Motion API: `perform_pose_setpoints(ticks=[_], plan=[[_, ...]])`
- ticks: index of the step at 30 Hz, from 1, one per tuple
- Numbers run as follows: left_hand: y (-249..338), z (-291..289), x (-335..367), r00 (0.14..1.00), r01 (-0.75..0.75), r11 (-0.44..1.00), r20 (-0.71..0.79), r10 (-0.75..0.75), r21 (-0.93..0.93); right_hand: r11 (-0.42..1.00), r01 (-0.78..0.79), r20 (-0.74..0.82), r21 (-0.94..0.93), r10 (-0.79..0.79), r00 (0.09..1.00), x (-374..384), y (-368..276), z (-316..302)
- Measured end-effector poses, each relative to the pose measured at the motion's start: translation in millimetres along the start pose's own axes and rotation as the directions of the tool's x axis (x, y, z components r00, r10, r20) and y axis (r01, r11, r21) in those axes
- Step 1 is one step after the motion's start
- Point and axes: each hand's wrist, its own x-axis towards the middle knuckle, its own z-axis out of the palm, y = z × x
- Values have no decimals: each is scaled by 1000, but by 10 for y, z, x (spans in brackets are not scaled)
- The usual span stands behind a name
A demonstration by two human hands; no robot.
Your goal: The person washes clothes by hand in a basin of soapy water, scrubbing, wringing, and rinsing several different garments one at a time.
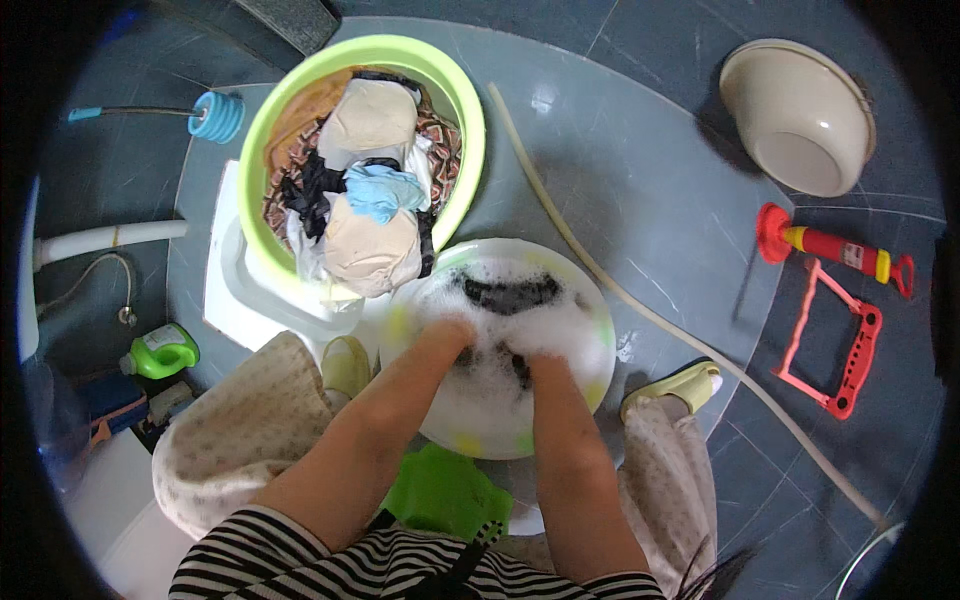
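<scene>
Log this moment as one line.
left hand: in suds, grip hidden | right hand: in suds, grip hidden | basin: dark cloth showing through suds | lime-green tub: laundry piled inside | pale hose: right of basin

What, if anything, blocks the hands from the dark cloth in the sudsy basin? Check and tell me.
No solid obstacle shows. Only white suds lie between the left hand, the right hand and the dark cloth showing in the basin's far half. What the hands touch beneath is hidden.
</scene>
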Motion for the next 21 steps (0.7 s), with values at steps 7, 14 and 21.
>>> perform_pose_setpoints(ticks=[7,14,21], plan=[[659,-546,-1590,880,25,999,-473,-43,-45,872,315,-618,375,-18,786,96,495,819],[1110,-418,-2746,680,-285,937,-732,50,-200,48,885,-885,464,68,460,-661,-34,1167],[1160,-218,-3549,298,-585,808,-945,133,-70,543,839,-998,-15,-65,24,-2101,-279,972]])
